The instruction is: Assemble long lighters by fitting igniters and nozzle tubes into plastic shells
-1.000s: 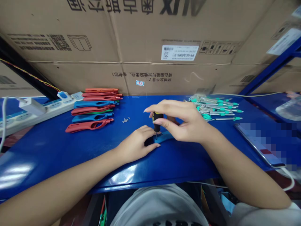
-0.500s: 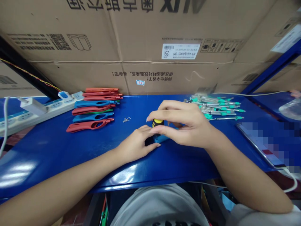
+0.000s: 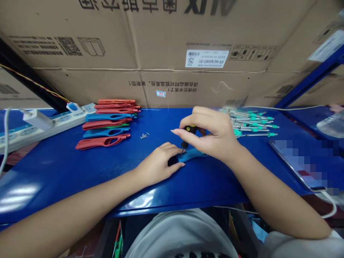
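Observation:
My left hand (image 3: 160,163) pinches the end of a light blue handle (image 3: 191,154) that lies on the blue table, between thumb and forefinger. My right hand (image 3: 211,132) grips a short black and yellow screwdriver (image 3: 190,130) above it. The screwdriver tilts, and its shaft reaches down to the blue handle's left end. A little heap of tiny screws (image 3: 144,135) lies beyond my left hand. At the left is a row of red and blue lighter-shaped casings (image 3: 103,142). Thin metal rods with green ends (image 3: 252,127) are piled on the right.
A white power strip (image 3: 63,122) with plugs runs along the left side. A phone (image 3: 295,166) with a white cable lies at the right. Large cardboard boxes (image 3: 161,46) stand behind the blue table (image 3: 107,168). A clear plastic item (image 3: 331,125) is at the far right edge.
My right hand has risen slightly, and the screwdriver now leans with its shaft showing. More of the blue handle is visible. My left hand has barely moved.

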Demonstrator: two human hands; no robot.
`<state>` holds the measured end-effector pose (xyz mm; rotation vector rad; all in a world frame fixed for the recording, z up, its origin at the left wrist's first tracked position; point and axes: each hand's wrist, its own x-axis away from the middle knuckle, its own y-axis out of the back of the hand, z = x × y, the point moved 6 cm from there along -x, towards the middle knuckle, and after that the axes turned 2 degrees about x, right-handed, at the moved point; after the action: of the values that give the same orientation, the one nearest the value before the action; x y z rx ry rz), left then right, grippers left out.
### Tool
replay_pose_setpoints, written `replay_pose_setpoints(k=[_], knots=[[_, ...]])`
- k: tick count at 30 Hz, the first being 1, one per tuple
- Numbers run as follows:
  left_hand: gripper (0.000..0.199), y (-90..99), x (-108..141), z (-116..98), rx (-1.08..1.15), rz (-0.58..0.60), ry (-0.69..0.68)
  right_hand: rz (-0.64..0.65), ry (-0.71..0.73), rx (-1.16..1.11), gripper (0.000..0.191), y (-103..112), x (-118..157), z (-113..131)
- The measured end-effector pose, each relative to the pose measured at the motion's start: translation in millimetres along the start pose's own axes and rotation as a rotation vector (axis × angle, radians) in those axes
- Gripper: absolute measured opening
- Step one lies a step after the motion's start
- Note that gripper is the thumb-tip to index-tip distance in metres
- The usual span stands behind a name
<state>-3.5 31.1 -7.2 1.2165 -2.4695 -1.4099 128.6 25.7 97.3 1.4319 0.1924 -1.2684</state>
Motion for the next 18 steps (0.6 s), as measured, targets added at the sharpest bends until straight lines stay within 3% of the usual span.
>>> replay_pose_setpoints(k=[3, 6, 9, 18], knots=[[0.029, -0.7, 0, -1, -0.004, 0.01, -0.008, 0.052, 0.01, 0.0, 0.023, -5, 1, -3], [0.028, 0.7, 0, -2, -0.006, 0.017, -0.011, 0.174, 0.014, -0.179, 0.038, -10, 3, -3], [0.028, 1.8, 0, -3, -0.014, 0.005, -0.001, 0.204, 0.049, -0.289, 0.035, -11, 3, 1], [0.021, -4.2, 1, 2, -0.025, -0.002, 0.023, 0.181, 0.159, -0.094, 0.018, -11, 1, 22]])
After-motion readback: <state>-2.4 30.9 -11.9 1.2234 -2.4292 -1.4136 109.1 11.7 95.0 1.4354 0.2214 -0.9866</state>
